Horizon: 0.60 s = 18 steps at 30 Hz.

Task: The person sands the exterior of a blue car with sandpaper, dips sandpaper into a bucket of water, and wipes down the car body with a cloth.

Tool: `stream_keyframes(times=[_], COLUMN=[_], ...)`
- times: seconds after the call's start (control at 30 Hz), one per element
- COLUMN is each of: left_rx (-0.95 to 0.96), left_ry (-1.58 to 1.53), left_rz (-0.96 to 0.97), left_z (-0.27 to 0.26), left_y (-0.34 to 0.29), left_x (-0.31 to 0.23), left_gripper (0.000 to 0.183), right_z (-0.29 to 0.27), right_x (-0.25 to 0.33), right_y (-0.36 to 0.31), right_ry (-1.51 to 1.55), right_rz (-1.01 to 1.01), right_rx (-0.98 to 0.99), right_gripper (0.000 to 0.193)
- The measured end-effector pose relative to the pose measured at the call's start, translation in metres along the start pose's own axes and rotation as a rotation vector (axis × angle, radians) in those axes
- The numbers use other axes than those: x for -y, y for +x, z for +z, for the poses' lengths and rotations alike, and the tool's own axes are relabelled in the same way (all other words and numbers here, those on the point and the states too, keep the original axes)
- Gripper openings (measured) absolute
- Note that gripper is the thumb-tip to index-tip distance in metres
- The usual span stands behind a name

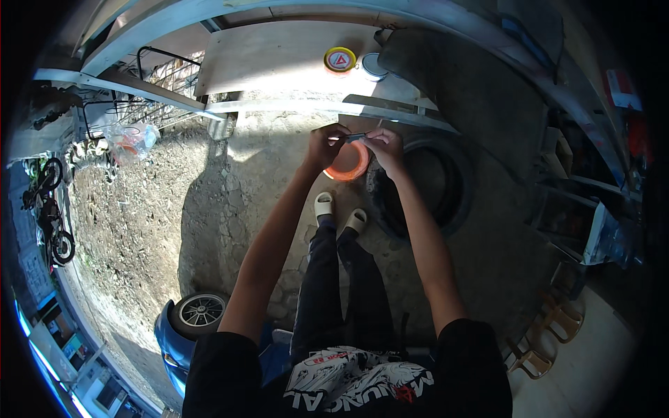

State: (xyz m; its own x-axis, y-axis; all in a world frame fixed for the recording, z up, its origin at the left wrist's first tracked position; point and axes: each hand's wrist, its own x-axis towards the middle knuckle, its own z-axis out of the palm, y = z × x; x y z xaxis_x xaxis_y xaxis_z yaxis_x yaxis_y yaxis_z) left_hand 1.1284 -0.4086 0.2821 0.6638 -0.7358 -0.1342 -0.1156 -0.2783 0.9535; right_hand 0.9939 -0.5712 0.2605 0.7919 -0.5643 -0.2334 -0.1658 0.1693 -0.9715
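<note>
Both arms stretch forward. My left hand [324,148] and my right hand [387,148] are closed, pinching the two ends of a small, narrow dark-grey piece [356,137]. Its exact kind is too small to make out. Directly beneath sits a round orange basin [358,169] on the ground, partly covered by my left hand. To the right of it lies a large black tyre [456,202], with my right forearm crossing over its near left side.
Ahead stands a wooden table [272,59] with a yellow-rimmed tin [340,60] and a blue-grey tin [374,66]. A spoked wheel [200,309] of a blue vehicle is behind left. Motorcycles [52,216] stand far left; brown chairs [563,320] are at the lower right.
</note>
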Motion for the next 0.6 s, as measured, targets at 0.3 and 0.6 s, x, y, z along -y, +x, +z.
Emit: stream_keyframes(times=[0.3, 0.6], left_rx=[0.071, 0.080], left_ry=[0.264, 0.520], left_rz=[-0.065, -0.223], left_z=[0.115, 0.206], left_y=[-0.003, 0.015], left_x=[0.357, 0.578], left_gripper=[0.057, 0.043], right_z=[0.006, 0.021], right_x=[-0.350, -0.577], right_y=[0.050, 0.100], right_ry=[-0.480, -0.951], right_rz=[-0.162, 0.314], right_rx=[-0.008, 0.161], right_gripper=[0.013, 0.013])
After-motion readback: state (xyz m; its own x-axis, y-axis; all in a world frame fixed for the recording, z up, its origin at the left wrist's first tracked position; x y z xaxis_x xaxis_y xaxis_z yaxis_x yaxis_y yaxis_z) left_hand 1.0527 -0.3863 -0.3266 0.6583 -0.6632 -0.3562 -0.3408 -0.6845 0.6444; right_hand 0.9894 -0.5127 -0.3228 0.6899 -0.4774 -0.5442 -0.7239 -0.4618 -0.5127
